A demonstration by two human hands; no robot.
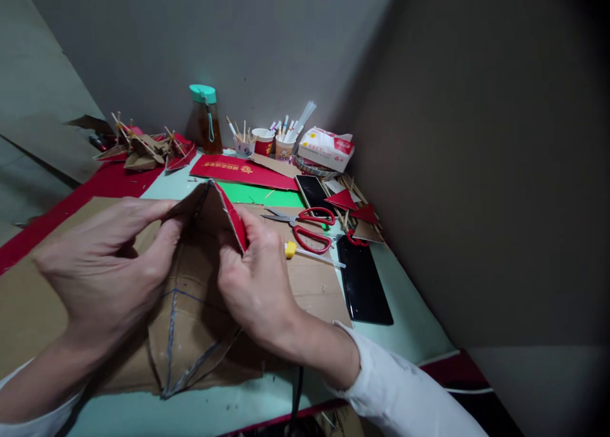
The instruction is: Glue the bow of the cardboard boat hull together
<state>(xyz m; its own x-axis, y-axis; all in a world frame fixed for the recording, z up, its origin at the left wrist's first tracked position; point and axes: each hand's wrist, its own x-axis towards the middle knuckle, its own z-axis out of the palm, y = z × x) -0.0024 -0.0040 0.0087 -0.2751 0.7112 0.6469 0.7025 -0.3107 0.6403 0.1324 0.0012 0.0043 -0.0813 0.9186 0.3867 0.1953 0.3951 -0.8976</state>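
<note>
Brown cardboard shape (195,310) is lying on the bench (410,322), its long axis running away from the person. Left hand (102,272) and right hand (260,281) are both pinching its raised far end, equally near.

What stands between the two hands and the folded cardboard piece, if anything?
Nothing visible does. The left hand and the right hand both grip the folded cardboard piece directly, one on each side of its raised end.
</note>
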